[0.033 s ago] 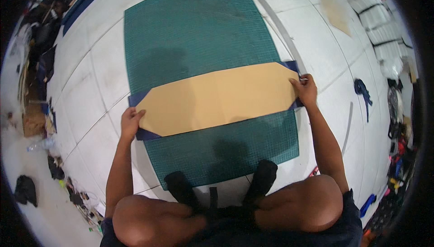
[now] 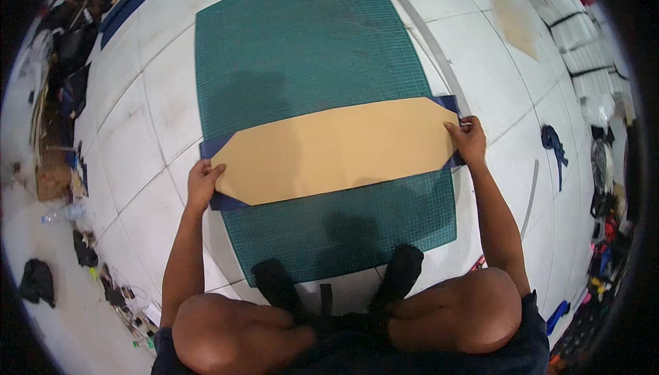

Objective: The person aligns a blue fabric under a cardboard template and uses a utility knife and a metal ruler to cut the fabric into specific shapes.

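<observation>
While I watch remotely, the left hand (image 2: 202, 186) pinches the left end of the tan panel (image 2: 336, 152), which lies over dark-blue material (image 2: 216, 145) across the green mat (image 2: 316, 52), and the right hand (image 2: 471, 141) grips its right end, both barely changed since the previous view, suggesting steadying.

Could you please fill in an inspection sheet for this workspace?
Surface: green mat lying on a white tiled floor.
Job's things: long tan card with cut corners, lying across the mat; dark blue sheet showing beyond its corners.
Clutter: dark blue strap on the floor at right; clear bottle at left.
Hands: left hand holds the card's left end, right hand its right end.
Cables: cannot tell; side piles are too blurred.
Surroundings: mixed piles along both sides; white bundles at upper right.
</observation>
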